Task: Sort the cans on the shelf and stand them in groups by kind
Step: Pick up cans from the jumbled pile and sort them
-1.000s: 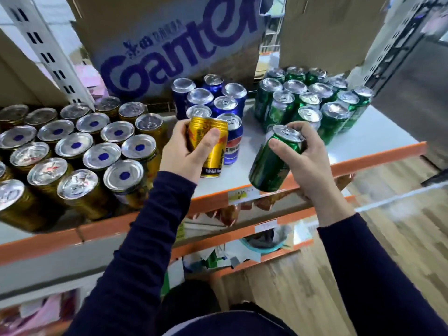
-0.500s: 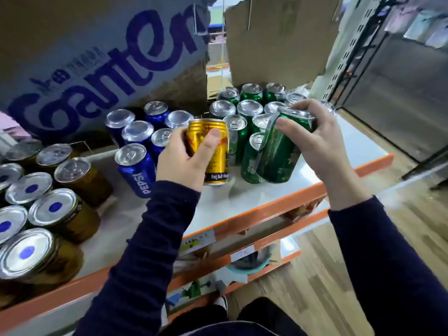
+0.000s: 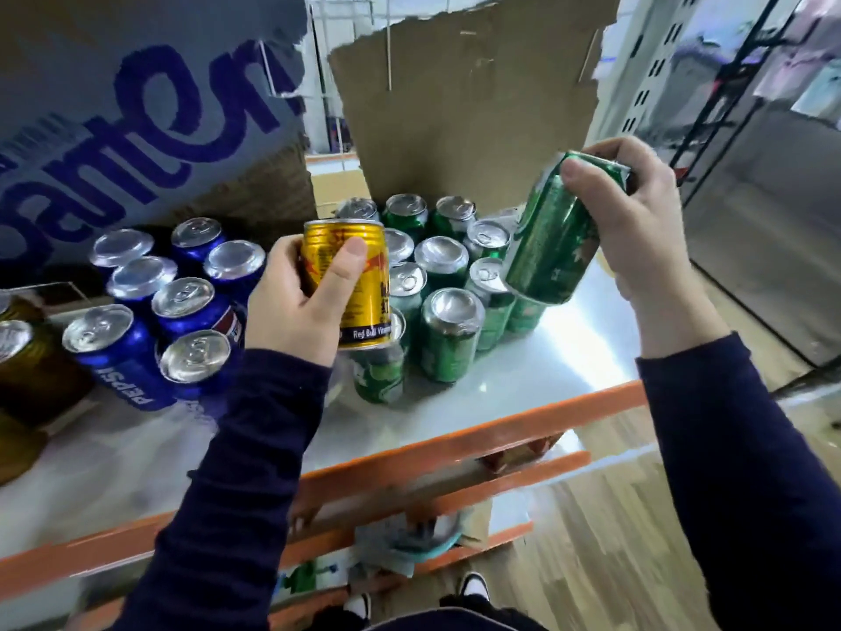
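Note:
My left hand (image 3: 296,307) grips a gold Red Bull can (image 3: 359,284) upright, above the front of the green group. My right hand (image 3: 637,230) holds a green can (image 3: 553,239) by its top, tilted, just above the right side of the green cans (image 3: 450,334) that stand in a cluster on the white shelf (image 3: 569,357). Left of them stands a group of blue Pepsi cans (image 3: 191,311). A few gold cans (image 3: 22,352) show at the far left edge.
Behind the cans lean a printed carton (image 3: 150,111) and a torn brown cardboard sheet (image 3: 468,107). The shelf has an orange front rail (image 3: 478,439), with lower shelves and wooden floor (image 3: 605,530) below. A dark panel (image 3: 773,211) stands at the right.
The view has swung right, so the gold group has slid nearly out of sight. My right hand has carried the green can up and right over the green cluster; my left keeps the gold can.

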A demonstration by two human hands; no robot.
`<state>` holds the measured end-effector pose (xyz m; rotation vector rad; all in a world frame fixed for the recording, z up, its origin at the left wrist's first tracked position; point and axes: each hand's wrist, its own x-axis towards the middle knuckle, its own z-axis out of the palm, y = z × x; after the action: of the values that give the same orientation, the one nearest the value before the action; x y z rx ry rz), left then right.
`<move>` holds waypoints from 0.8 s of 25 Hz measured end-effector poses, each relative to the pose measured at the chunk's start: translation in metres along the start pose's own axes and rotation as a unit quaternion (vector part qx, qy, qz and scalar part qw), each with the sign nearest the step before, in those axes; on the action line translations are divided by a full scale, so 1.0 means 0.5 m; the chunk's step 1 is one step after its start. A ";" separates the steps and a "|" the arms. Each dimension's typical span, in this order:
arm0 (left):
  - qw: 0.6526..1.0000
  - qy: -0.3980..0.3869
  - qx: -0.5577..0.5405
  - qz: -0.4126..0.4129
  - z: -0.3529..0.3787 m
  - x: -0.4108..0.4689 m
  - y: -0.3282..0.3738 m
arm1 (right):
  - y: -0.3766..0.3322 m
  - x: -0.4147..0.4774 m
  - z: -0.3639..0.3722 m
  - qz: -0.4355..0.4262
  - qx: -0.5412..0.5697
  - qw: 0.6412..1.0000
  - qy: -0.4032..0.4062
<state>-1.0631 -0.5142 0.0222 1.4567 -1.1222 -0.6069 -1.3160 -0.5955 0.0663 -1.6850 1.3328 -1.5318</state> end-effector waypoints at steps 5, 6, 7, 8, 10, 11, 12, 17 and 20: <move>0.999 0.048 0.019 0.010 0.088 -0.037 0.034 | 0.065 0.121 -0.045 -0.055 -0.037 0.998 -0.009; 0.998 0.053 0.016 0.007 0.096 -0.044 0.036 | 0.086 0.138 -0.036 -0.054 -0.051 0.997 -0.022; 0.998 0.064 0.015 0.003 0.107 -0.051 0.038 | 0.109 0.156 -0.026 -0.045 -0.065 0.996 -0.047; 0.997 0.078 0.013 -0.001 0.119 -0.060 0.040 | 0.133 0.171 -0.013 -0.033 -0.080 0.993 -0.076; 0.997 0.081 0.014 -0.007 0.119 -0.064 0.042 | 0.174 0.178 0.021 -0.002 -0.101 0.988 -0.113; 0.996 0.091 0.021 -0.012 0.125 -0.067 0.043 | 0.192 0.180 0.035 0.007 -0.097 0.986 -0.134; 0.994 0.103 0.028 -0.016 0.132 -0.069 0.043 | 0.207 0.183 0.048 0.016 -0.093 0.983 -0.157; 0.988 0.136 0.063 -0.023 0.154 -0.075 0.042 | 0.259 0.180 0.070 0.056 -0.122 0.949 -0.286; 0.987 0.139 0.074 -0.029 0.163 -0.076 0.041 | 0.253 0.181 0.047 0.058 -0.120 0.936 -0.327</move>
<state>-1.1552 -0.5157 0.0151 1.6484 -0.9232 -0.3513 -1.3452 -0.7316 -0.0073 -1.9788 1.2424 -0.6498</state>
